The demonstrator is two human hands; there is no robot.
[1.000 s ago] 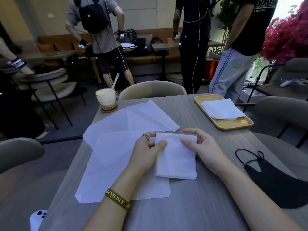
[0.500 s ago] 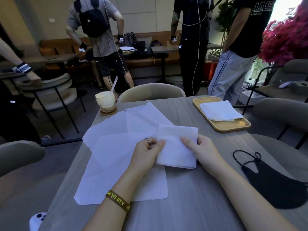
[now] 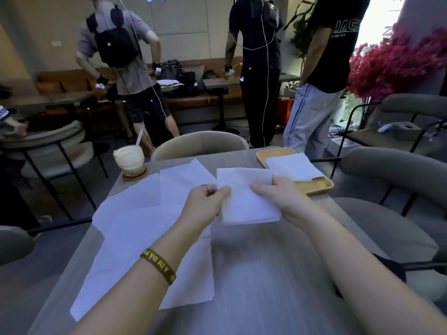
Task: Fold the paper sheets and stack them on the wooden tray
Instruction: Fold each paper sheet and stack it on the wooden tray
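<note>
The folded sheet (image 3: 244, 194) sits at the centre of the frame, a white square of several layers. The left hand (image 3: 205, 206) pinches its left edge, thumb on top and fingers under. The right hand (image 3: 273, 197) grips its right edge the same way, with the fingers curled round the far corner. It seems to be held just clear of the table (image 3: 266, 274), though this cannot be told for certain.

The paper looks thin and very light, and limp rather than stiff. Its near edge shows loose layers that would probably fan open if only one corner were held. The safest hold is likely the present one, at two opposite edges with every layer pinched together. It should be laid down flat rather than dropped. A hard squeeze would crumple or tear it.

To the upper right of centre, just beyond the right hand, the wooden tray (image 3: 316, 187) carries a stack of folded sheets (image 3: 292, 166). Left and below centre, unfolded sheets (image 3: 135, 226) lie overlapping on the table. A glass of drink (image 3: 129, 160) with a straw stands near their far edge, so spilt liquid is a risk to the paper.
</note>
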